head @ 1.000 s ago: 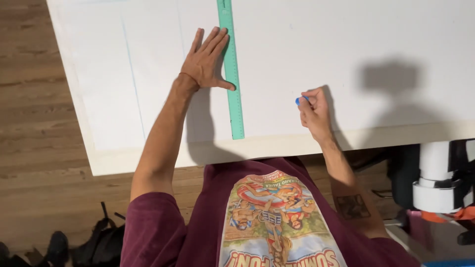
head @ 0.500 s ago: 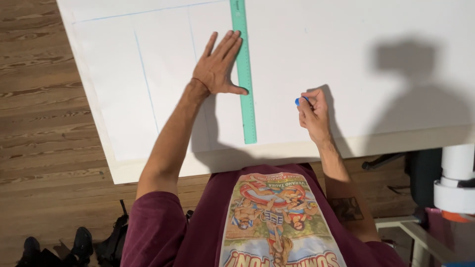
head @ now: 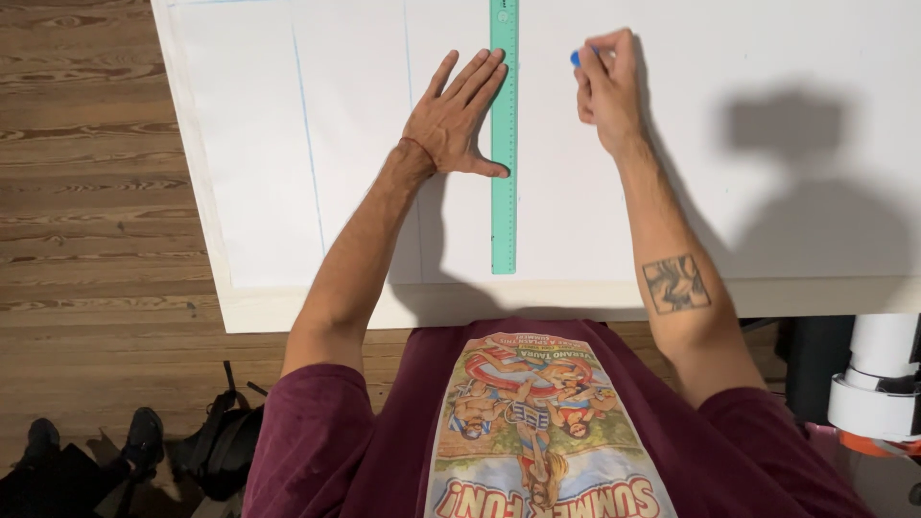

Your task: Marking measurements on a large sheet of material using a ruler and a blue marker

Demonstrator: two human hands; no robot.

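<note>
The left hand [head: 456, 120] lies flat with fingers spread on the paper [head: 729, 221], pressing the left edge of the ruler [head: 504, 144]. The right hand [head: 606, 86] is closed around a blue pen [head: 576, 58], just right of the ruler near its far end. The ruler's long axis runs straight away from the body, between both hands. Its far tip is cut off, and the pen is mostly hidden.

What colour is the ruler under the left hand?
Teal green ruler, clearest in the head view.

Maroon short-sleeved T-shirt with colourful cartoon print, thin red wrist cord, square dark tattoo on right forearm
</note>
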